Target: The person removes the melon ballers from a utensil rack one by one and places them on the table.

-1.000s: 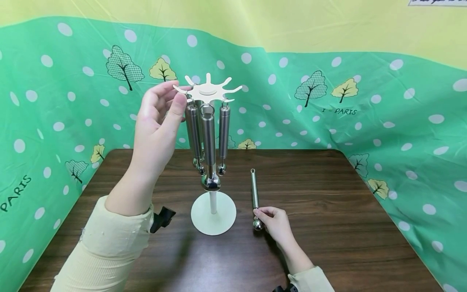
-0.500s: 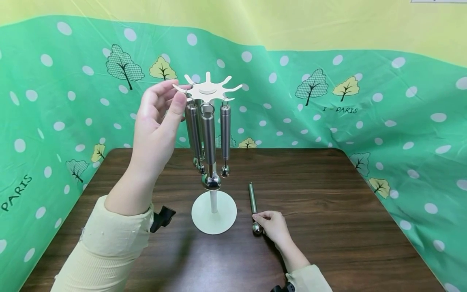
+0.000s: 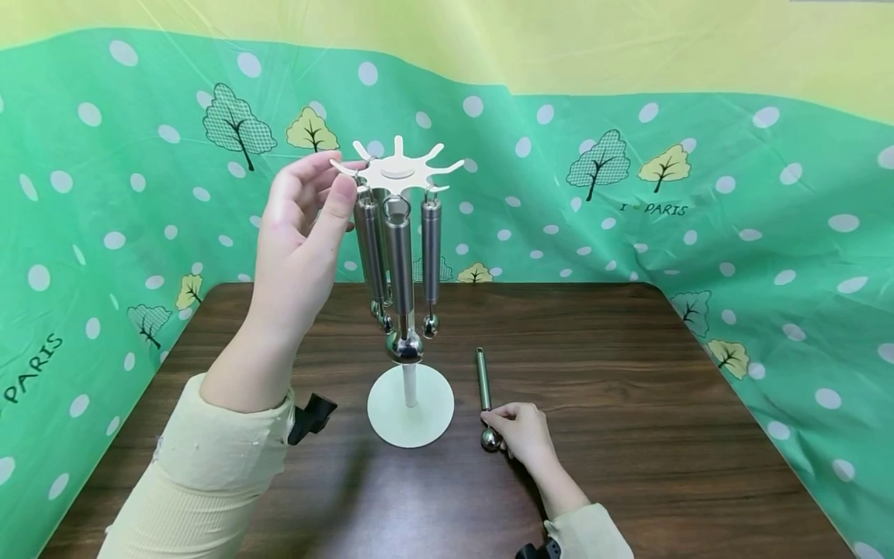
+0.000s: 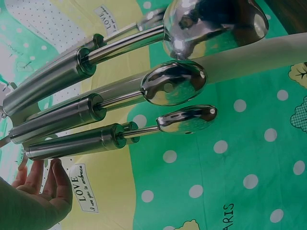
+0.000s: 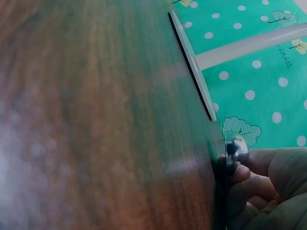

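A white rotating utensil rack (image 3: 398, 177) with curved hook arms stands on a round base. Several steel melon ballers hang from it by their rings, bowls down; the largest bowl (image 3: 405, 347) faces the front. My left hand (image 3: 296, 225) pinches the rack's left arm between thumb and fingers, beside a hanging handle (image 4: 76, 142). To the right of the base, my right hand (image 3: 527, 435) pinches another melon baller (image 3: 483, 376) at its neck, just above the bowl. Its handle points away from me, low over the table. In the right wrist view, the bowl (image 5: 236, 149) shows at the fingertips.
The dark wooden table (image 3: 628, 388) reaches back to a green and yellow printed cloth (image 3: 545, 194). The rack's base (image 3: 412, 431) is close to the left of my right hand. A black wrist mount (image 3: 312, 419) sits at my left cuff.
My right hand has drawn the melon baller slightly toward me, and its handle end has sunk lower. The left hand keeps its place on the rack.
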A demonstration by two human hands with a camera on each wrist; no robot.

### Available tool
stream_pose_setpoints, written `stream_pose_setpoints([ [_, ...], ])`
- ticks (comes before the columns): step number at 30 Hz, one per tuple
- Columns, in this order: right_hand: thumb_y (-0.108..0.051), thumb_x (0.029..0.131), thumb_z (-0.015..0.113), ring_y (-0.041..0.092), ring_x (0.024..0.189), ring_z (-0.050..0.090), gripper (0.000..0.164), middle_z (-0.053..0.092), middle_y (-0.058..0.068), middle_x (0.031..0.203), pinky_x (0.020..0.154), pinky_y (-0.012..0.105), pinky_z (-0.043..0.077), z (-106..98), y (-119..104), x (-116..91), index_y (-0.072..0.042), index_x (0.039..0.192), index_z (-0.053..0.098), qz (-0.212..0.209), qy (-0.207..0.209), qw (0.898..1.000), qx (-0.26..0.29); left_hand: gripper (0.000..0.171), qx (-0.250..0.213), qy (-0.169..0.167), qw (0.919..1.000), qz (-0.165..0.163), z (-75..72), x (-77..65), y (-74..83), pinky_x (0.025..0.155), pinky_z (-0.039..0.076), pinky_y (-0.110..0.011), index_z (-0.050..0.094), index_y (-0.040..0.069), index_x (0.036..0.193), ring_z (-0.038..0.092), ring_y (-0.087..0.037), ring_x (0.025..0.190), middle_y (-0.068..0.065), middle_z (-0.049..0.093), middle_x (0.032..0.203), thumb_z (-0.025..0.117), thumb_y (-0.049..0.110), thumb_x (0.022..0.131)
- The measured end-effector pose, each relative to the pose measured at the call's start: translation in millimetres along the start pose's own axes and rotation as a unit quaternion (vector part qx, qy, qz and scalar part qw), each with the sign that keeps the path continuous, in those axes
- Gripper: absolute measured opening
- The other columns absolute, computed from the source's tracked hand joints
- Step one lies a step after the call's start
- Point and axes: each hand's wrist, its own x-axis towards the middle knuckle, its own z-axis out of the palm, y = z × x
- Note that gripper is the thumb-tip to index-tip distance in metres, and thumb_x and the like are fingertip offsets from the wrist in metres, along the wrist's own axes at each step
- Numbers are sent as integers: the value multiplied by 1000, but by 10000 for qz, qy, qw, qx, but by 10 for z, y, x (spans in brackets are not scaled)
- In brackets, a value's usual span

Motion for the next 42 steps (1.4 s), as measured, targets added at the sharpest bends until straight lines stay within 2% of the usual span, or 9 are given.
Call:
stream_pose_setpoints([
  [14,-18,85,75,4,31,47,15,57,-2,48,36,28,47,15,-20,9,-4,80,73,-68,8,10000,58,38,13,25,10000,-56,-10,5,14,90,46,-26,47,6,136,57,-17,117,-5,61,131,52,22,102],
  [30,-20,84,77,8,34,50,17,60,0,56,37,29,48,-58,-18,21,-3,85,71,-128,73,9999,54,37,67,-10,10000,-72,8,-4,24,90,46,-26,47,5,136,56,-16,117,-5,61,131,52,21,103],
  [36,-22,85,77,12,38,53,20,63,4,61,39,31,50,-138,-135,53,-4,88,71,-220,200,9995,103,36,115,29,9999,-3,10,-4,23,93,46,-27,47,4,135,56,-16,116,-5,62,132,53,20,102],
  [42,-21,86,77,15,45,57,19,66,9,71,44,38,54,-227,-367,58,-3,90,72,-562,272,9974,356,31,50,114,9999,46,17,-4,25,92,46,-27,50,8,129,56,-18,112,-3,60,130,56,18,101],
])
